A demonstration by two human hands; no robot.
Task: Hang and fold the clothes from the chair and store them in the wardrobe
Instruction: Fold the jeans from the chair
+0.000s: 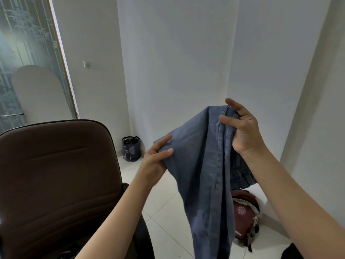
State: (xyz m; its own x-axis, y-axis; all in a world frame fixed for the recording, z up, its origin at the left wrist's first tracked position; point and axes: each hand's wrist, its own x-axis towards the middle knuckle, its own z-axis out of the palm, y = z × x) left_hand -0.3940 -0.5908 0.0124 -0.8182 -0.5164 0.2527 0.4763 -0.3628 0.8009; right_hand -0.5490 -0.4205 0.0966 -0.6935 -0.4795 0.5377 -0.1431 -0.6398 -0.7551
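The brown chair (56,184) fills the lower left, its backrest upright and its seat cut off by the bottom edge. To its right, over the pale tiled floor (168,212), a blue garment (201,174) hangs in the air with its long axis vertical, top edge raised toward the right, lower end running out of frame. The right hand (242,128) grips the bunched top seam, fingers curled round it. The left hand (155,157) pinches the garment's left edge between thumb and fingers. A maroon bag (244,217) lies partly hidden behind the cloth; a dark bag (130,148) stands by the wall corner.
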